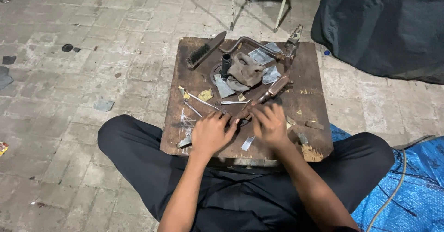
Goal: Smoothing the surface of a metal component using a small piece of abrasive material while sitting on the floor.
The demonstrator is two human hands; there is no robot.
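The wooden board (305, 75) had bare room along its right side. A brush (203, 51), a bent metal handle (252, 41) and a crumpled rag (245, 70) blocked the board's far part. Small metal rods (201, 101) lay in the way near its left side.

Two hands, left (210, 132) and right (269, 125), are working over one wooden surface (311, 77); one wire brush (204, 50), one crumpled rag (247, 70), one black socket (226, 64) and one screwdriver (234, 102) are lying there.

A wire brush (203, 51), crumpled rag (247, 70) and blue tarp (407, 190) lie nearby.
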